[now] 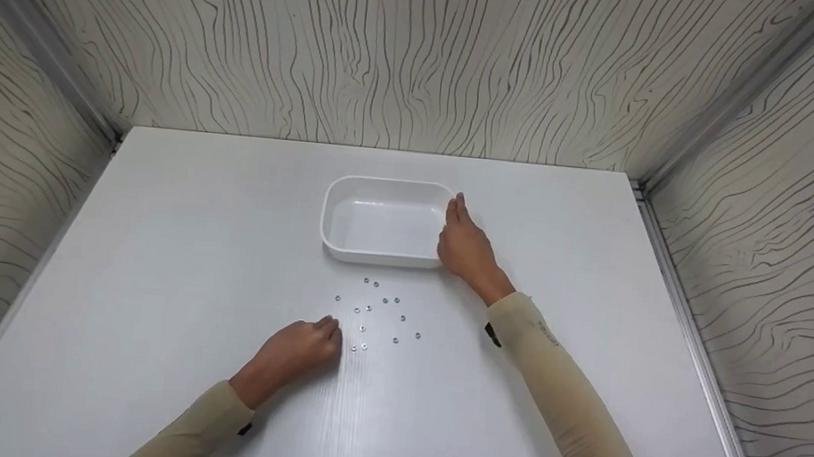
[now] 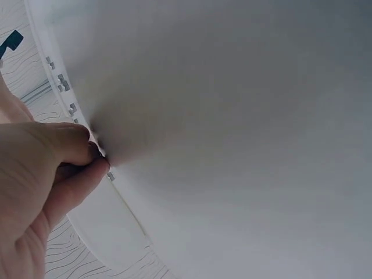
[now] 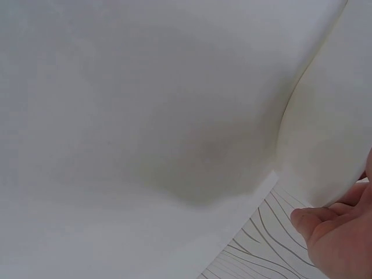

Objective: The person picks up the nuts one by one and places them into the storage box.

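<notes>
**One hand on the tray, the other at the scattered nuts**

My right hand (image 1: pixel 466 247) lies against the right end wall of the white plastic tray (image 1: pixel 387 184), fingers straight and pointing away from me along its rim, gripping nothing. The tray sits on the white counter (image 1: pixel 156 236), a little beyond the middle, and I see nothing in it.

Nearer to me, a loose scatter of small metal nuts (image 1: pixel 377 313) lies on the counter between the tray and my left hand (image 1: pixel 296 355). That hand rests on the counter just left of the scatter, fingers curled under with the tips beside the closest pieces. In the left wrist view thumb and forefinger (image 2: pixel 87 154) meet at the counter surface; whether they pinch a nut I cannot tell.

Wood-grain panels (image 1: pixel 422 53) wall the counter on three sides.
</notes>
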A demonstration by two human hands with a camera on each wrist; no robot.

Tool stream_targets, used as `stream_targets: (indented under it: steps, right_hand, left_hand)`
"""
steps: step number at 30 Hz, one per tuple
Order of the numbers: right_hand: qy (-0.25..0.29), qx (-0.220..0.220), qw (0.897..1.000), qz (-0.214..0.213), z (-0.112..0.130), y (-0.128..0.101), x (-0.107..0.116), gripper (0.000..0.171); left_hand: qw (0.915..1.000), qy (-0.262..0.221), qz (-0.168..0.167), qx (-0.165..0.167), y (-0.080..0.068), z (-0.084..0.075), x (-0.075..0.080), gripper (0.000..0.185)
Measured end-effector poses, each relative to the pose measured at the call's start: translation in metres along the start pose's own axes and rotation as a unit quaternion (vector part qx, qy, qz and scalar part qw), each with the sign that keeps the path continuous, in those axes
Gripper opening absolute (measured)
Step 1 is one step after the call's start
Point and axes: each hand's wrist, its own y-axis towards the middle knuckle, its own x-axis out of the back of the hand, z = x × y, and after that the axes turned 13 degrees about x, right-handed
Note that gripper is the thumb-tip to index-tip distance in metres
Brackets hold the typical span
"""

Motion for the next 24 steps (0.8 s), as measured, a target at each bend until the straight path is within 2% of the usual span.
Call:
stream_targets:
  steps: [9, 17, 20, 24]
  right_hand:
    - [0.014, -0.014, 1.000, 0.007, 0.001, -0.002, 0.000, 0.060]
    - [0.057, -0.034, 0.998, 0.007, 0.002, -0.002, 0.002, 0.062]
    - [0.069, -0.042, 0.997, 0.012, 0.002, -0.001, 0.002, 0.062]
    - [0.077, -0.048, 0.996, 0.017, 0.002, 0.000, 0.002, 0.062]
  left_hand:
    - [0.9997, 0.010, -0.022, 0.008, 0.004, 0.001, 0.003, 0.024]
    - [0.9998, 0.002, -0.017, 0.015, 0.011, 0.002, 0.006, 0.025]
    - [0.9996, -0.022, -0.011, 0.017, 0.014, 0.003, 0.008, 0.023]
    - [0.9956, -0.087, 0.003, 0.034, 0.020, 0.003, 0.011, 0.025]
